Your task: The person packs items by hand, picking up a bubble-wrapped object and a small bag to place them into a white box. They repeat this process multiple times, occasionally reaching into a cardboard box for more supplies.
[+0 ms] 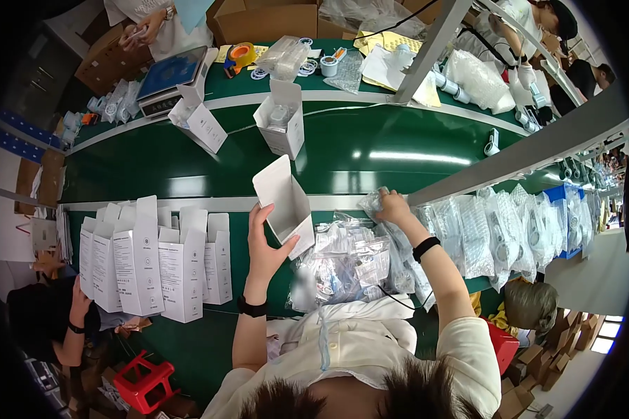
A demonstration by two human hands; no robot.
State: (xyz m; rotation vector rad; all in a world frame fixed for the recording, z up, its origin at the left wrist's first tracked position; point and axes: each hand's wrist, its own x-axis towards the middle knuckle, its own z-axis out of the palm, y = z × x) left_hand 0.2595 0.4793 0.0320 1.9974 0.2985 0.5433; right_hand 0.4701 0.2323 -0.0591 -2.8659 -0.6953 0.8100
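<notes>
My left hand point(267, 246) grips a white cardboard box point(295, 209) by its lower part. The box is tilted, its top open and its flap up, and the inside that shows is bare white. My right hand point(394, 208) is closed on a clear bubble-wrap bag point(372, 204) at the near edge of the green belt; what the bag contains cannot be made out. Between my hands lies a pile of small clear plastic packets point(349, 262). To the right of them stands a row of bubble-wrapped items point(468, 234).
Several open white boxes point(138, 262) stand at left. Two more boxes point(281, 129) point(201, 127) sit on the green belt point(370, 167). A slanted grey metal bar point(510, 164) crosses at right. Beyond lie a tape dispenser point(240, 57) and wrapped parts. Other people work nearby.
</notes>
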